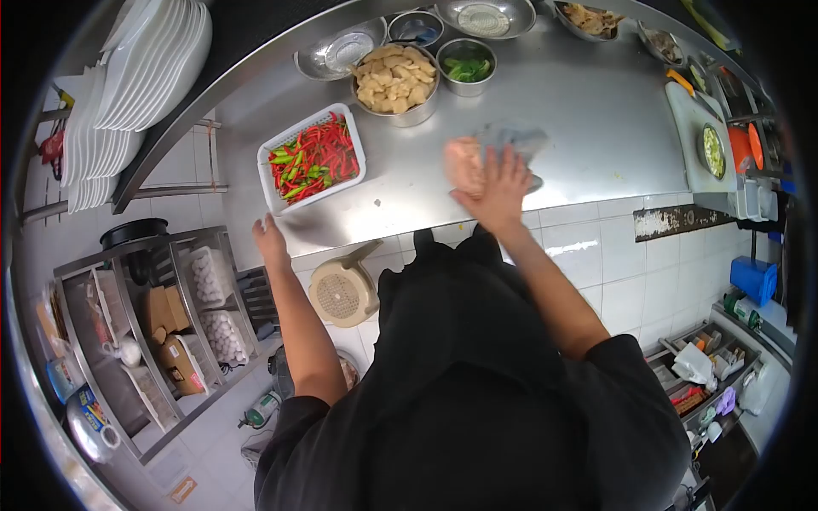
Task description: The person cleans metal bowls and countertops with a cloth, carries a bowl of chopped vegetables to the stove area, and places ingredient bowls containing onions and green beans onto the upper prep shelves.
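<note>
My right hand (496, 196) rests with fingers spread on a pinkish lump (463, 160) that looks like raw meat. A clear plastic bag (527, 140) lies around or beside it, smeared by motion. My left hand (271, 244) hangs at the front edge of the steel table (588, 111), fingers loosely apart, with nothing in it. Just beyond it stands a white plastic basket (265, 186) of red and green chili peppers (317, 155).
Farther back are a bowl of pale sliced food (394, 81), a small bowl of green pieces (468, 70) and metal dishes (487, 17). A cutting board (692, 128) lies at right. Stacked white plates (162, 68) overhang the left; a beige stool (341, 292) stands below.
</note>
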`<state>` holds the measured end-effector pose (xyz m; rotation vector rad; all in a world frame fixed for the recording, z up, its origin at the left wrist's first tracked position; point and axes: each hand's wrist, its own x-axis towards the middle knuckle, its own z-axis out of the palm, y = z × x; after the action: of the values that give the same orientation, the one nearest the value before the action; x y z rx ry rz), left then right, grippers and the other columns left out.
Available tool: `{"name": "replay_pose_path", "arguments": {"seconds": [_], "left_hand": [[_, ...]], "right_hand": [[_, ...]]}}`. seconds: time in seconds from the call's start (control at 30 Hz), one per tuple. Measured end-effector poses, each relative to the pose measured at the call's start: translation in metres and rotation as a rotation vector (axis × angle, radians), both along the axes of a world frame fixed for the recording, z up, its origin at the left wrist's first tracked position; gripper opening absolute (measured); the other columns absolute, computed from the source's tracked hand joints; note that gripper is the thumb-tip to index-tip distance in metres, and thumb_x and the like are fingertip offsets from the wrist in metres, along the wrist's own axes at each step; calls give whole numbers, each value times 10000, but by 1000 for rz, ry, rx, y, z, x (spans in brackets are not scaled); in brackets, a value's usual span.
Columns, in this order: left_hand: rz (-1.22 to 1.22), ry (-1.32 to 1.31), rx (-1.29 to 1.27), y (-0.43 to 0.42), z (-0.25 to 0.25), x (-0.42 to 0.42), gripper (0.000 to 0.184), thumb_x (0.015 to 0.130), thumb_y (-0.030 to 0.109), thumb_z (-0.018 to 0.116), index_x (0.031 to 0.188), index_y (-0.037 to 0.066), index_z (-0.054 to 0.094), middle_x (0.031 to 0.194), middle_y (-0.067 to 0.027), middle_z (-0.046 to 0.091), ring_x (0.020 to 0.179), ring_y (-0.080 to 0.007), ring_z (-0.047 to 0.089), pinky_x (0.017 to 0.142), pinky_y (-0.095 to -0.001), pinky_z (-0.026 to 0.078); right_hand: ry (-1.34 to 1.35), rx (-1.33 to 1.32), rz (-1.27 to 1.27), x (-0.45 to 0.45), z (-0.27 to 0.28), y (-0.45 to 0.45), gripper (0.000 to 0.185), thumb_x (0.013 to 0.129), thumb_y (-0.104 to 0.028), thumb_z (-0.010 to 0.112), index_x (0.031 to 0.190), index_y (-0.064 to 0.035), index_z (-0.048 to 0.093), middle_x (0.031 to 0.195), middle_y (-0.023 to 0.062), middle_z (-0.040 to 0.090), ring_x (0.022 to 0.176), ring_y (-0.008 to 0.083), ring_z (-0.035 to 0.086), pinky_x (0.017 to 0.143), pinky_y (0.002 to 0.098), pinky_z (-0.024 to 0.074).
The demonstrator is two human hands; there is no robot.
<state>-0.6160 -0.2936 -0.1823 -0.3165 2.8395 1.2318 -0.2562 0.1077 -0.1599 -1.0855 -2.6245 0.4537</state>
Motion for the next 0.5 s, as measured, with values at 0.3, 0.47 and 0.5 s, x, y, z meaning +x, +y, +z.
{"name": "replay_pose_path", "arguments": {"seconds": [0.3,0.47,0.5], "left_hand": [[-463,-171,510,16,15,-32,281,1036,211,614,1206,6,524,1237,-161,632,1010,-254,701,799,-413,656],[-585,-128,301,-11,38,-42,250,1079,236,542,1129,-2,490,1103,-118,607,973,-209,658,829,-392,626],[-590,-122,298,-17,43,-42,246,1079,234,542,1128,-2,490,1104,-120,606,967,-207,658,814,-390,627]], "right_hand": [[364,67,633,-117,-13,-162,420,801,-331,680,1189,-171,689,1268,185,599,1220,363,538,1063,622,362],[343,-22,812,-120,-26,-162,422,796,-314,677,1201,-196,683,1397,84,566,1303,317,491,1160,559,295],[328,6,794,-114,-25,-155,414,799,-300,683,1201,-203,688,1377,73,575,1290,306,501,1145,553,306]]}}
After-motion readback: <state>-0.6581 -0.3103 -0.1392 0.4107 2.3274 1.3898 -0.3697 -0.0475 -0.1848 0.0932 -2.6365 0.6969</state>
